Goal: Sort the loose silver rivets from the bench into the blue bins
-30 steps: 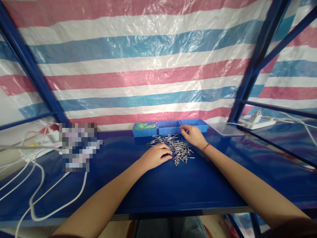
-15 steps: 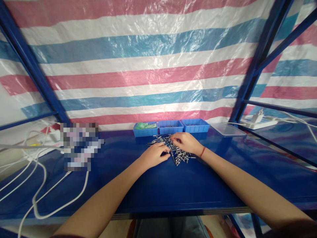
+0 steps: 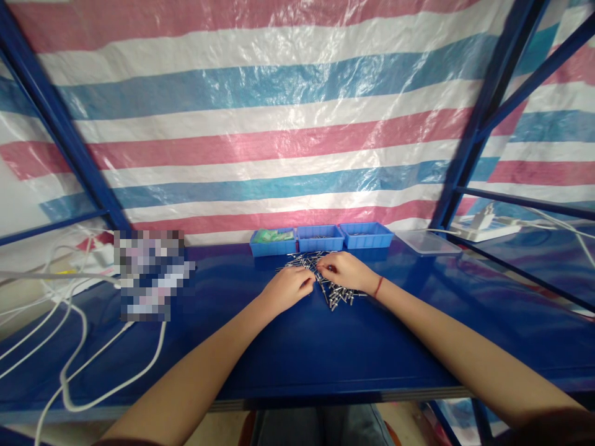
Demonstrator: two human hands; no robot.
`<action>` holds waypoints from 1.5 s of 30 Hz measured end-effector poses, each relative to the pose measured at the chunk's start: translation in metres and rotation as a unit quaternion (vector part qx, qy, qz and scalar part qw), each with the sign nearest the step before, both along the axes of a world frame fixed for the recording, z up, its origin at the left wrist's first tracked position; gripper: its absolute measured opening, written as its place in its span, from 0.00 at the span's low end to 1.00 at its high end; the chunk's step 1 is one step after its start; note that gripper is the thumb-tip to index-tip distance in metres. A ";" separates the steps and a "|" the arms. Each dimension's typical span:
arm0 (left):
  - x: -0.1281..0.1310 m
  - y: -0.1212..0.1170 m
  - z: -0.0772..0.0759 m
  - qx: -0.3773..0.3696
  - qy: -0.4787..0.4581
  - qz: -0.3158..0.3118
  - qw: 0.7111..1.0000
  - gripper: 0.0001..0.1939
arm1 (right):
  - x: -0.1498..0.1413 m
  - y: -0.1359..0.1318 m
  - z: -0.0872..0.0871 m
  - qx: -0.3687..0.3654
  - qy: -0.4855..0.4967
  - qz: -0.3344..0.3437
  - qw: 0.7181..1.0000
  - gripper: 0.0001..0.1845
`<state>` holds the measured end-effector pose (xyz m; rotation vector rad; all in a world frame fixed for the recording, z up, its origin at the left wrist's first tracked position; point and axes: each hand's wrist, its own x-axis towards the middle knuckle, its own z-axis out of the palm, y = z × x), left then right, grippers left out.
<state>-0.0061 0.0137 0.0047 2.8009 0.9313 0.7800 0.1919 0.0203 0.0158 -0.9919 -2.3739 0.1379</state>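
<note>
Here at the centre of the frame are two bare hands, the left hand [image 3: 288, 289] at the left edge of a loose pile of thin, silvery metal pins [image 3: 341, 294], the right hand [image 3: 349, 271] arched over its upper right part; the left fingers curl in toward the thumb, the right ones bend downward, and I cannot tell whether either set is clamped on a pin; the pile lies spread on the glossy dark-blue surface [image 3: 297, 359], probably so that single pins can be got at, and sits between the hands, presumably for easy reach from both sides; just above it stand three light-blue rectangular plastic boxes in a row, likely kept close for a short reach; the left box [image 3: 273, 249] has one green packet or so, the middle box [image 3: 320, 244] and right box [image 3: 372, 241] some small pieces; those are too small to count, and the pins overlap too much; one clear flat plastic lid or tray [image 3: 430, 244] lies right of the boxes.
</note>
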 end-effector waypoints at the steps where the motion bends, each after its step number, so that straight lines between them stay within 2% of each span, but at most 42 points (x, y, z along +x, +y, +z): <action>1: 0.000 0.000 0.000 -0.005 -0.011 0.004 1.000 0.07 | 0.000 0.000 0.000 -0.002 0.001 0.002 1.000 0.10; 7: 0.001 0.003 -0.004 -0.063 -0.122 0.058 0.989 0.08 | 0.001 0.004 -0.003 -0.021 0.034 -0.016 0.999 0.10; 9: 0.000 0.007 -0.005 -0.101 -0.181 0.078 0.975 0.09 | 0.000 0.006 -0.006 -0.051 0.079 -0.035 0.995 0.08; 12: -0.001 0.013 -0.007 -0.164 -0.241 0.083 0.953 0.12 | -0.003 0.007 -0.007 -0.111 0.162 -0.038 0.980 0.14; 19: -0.001 0.017 -0.012 -0.231 -0.287 0.046 0.928 0.11 | -0.015 0.000 -0.003 -0.178 0.280 0.032 0.943 0.15; 23: 0.000 0.014 -0.011 -0.241 -0.288 0.047 0.926 0.10 | -0.020 -0.004 0.000 -0.176 0.322 0.019 0.930 0.15; 27: 0.002 0.011 -0.009 -0.264 -0.295 0.038 0.918 0.11 | -0.022 -0.008 0.002 -0.155 0.319 0.001 0.935 0.15; 32: 0.004 0.009 -0.008 -0.235 -0.291 0.029 0.927 0.12 | -0.022 -0.010 0.003 -0.116 0.298 0.006 0.947 0.14; 38: 0.003 0.006 -0.004 -0.165 -0.310 0.084 0.933 0.10 | -0.019 -0.008 0.000 -0.088 0.275 -0.015 0.957 0.13; 41: 0.002 0.006 -0.003 -0.126 -0.300 0.085 0.942 0.09 | -0.016 -0.006 -0.002 -0.070 0.233 -0.008 0.970 0.12; 43: 0.003 0.005 -0.003 -0.117 -0.284 0.078 0.948 0.11 | -0.013 -0.001 -0.003 -0.076 0.215 0.004 0.974 0.12; 45: 0.002 0.004 -0.004 -0.122 -0.257 0.071 0.956 0.15 | -0.005 0.007 -0.004 -0.078 0.221 -0.016 0.972 0.13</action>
